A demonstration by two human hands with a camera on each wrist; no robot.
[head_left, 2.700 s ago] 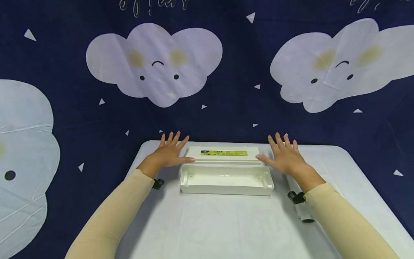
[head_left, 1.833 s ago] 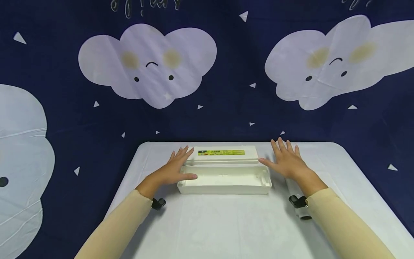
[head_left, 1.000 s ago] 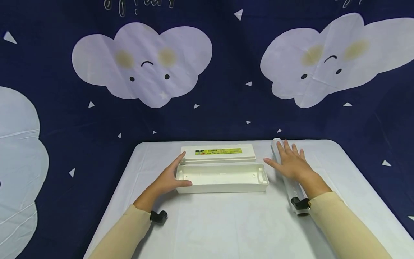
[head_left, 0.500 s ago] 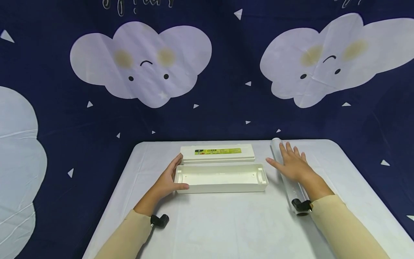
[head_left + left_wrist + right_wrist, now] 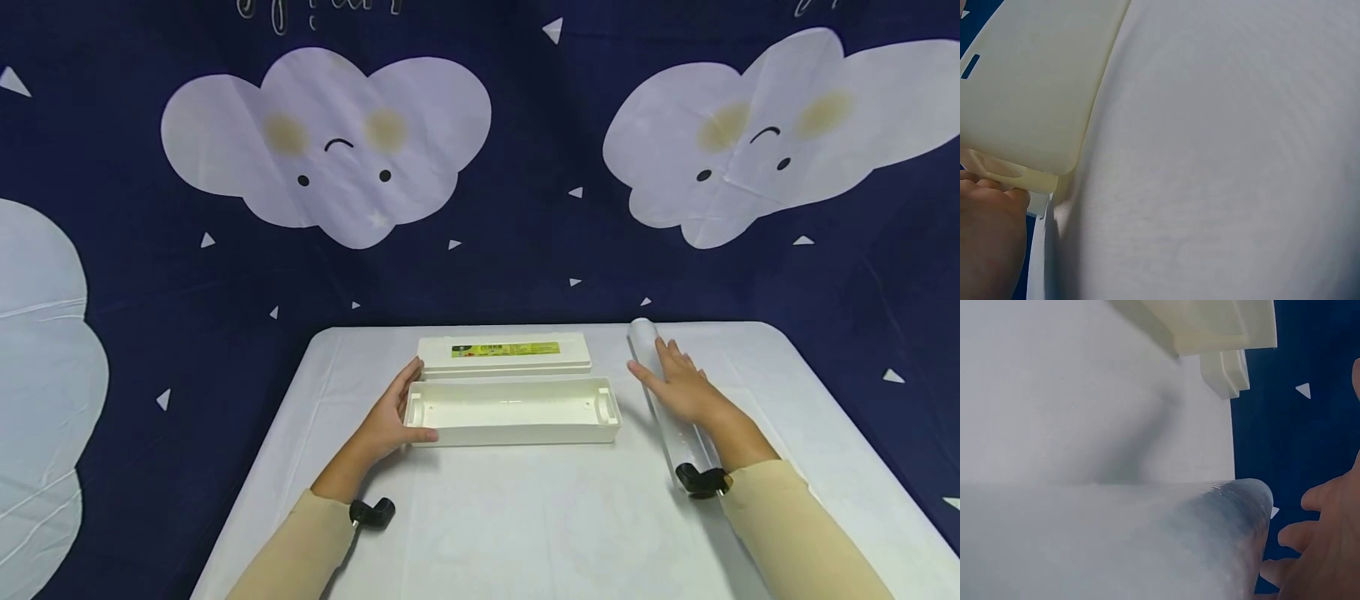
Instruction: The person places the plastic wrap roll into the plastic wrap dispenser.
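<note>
A long white open-topped box (image 5: 525,435) lies on the table, its hollow facing up. My left hand (image 5: 386,421) grips its left end, thumb at the front wall and fingers behind the end. In the left wrist view, the bent fingers of that hand (image 5: 991,231) meet the end of the box (image 5: 1029,94). A roll of clear plastic wrap (image 5: 678,437) lies slanting to the right of the box. Over it is my right hand (image 5: 693,396), fingers extended and thumb spread. The right wrist view has this hand (image 5: 1325,550) beyond the end of the roll (image 5: 1085,544).
Directly behind the box lies its white lid (image 5: 577,354) with a yellow-green label (image 5: 506,350). A white cloth covers the table (image 5: 480,517). Behind the far edge hangs a dark blue curtain (image 5: 540,275) printed with clouds.
My left hand has come down from above the lid to the box's left end and taken hold of it. The right hand has drawn slightly right and nearer, over the roll.
</note>
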